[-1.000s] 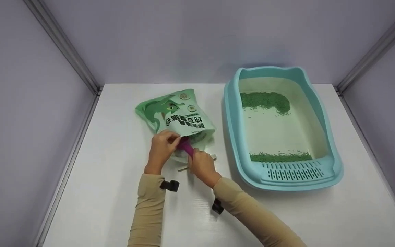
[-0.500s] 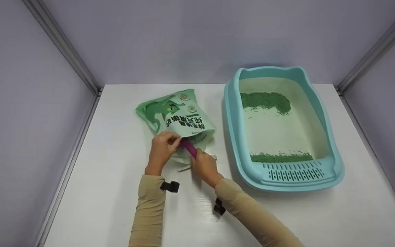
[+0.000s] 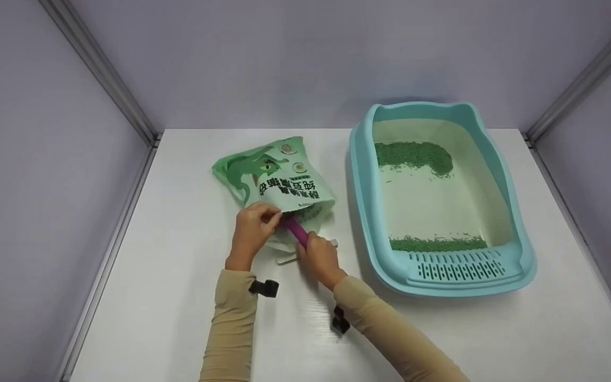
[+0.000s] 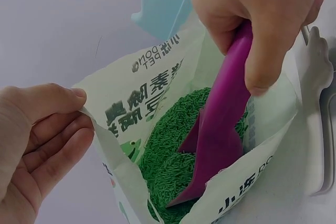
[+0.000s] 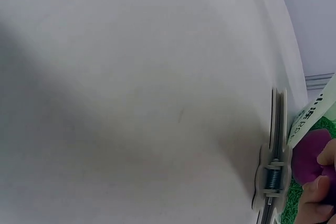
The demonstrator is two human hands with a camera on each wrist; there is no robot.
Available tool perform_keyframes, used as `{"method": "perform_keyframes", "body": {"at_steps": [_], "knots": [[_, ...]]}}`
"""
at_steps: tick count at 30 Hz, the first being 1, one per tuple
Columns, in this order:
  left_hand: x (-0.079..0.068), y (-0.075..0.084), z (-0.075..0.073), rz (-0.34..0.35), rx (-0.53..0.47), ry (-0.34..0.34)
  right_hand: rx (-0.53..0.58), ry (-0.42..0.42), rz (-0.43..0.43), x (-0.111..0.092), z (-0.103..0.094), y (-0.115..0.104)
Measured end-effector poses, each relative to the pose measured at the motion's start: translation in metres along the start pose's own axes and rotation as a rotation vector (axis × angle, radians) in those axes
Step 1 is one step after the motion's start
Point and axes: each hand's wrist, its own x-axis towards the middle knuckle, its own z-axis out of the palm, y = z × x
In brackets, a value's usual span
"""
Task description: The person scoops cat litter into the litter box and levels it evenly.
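A green and white cat litter bag (image 3: 279,175) lies on the table with its mouth toward me. At the mouth's left edge, my left hand (image 3: 251,229) pinches the rim between thumb and fingers. My right hand (image 3: 320,260) grips the handle of a purple litter scoop (image 3: 296,231). Inside the bag, in the left wrist view, the scoop's head (image 4: 215,140) dips into green pellet litter (image 4: 176,124) and carries some of it. Only the fingers (image 5: 315,200) of the right hand appear at the edge of the right wrist view.
To the right stands a blue litter box (image 3: 359,185) with green pellets (image 3: 417,155) at its far end and a strip by its slotted front. A white spring clip (image 5: 273,177) lies on the table (image 3: 178,297) by the bag's mouth. Walls enclose the back and sides.
My right hand has drawn back slightly, down and to the right, so more of the purple scoop shows outside the bag. The left hand keeps its hold on the rim.
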Motion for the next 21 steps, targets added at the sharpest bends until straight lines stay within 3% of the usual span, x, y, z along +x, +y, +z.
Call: {"method": "perform_keyframes", "body": {"at_steps": [3,10,17,21], "knots": [[0.000,0.000,0.000,0.000,-0.003,0.001,0.004,-0.009,0.009,0.000,0.000,0.002],[0.000,-0.001,0.000,-0.005,0.015,-0.009,0.005,0.020,-0.060,-0.003,0.002,0.009],[0.000,0.000,0.000,-0.003,0.007,-0.005,0.090,-0.062,0.013,-0.012,-0.001,0.015],[0.002,-0.001,0.000,-0.006,0.003,-0.001,0.100,-0.051,0.007,-0.019,-0.002,0.019]]}}
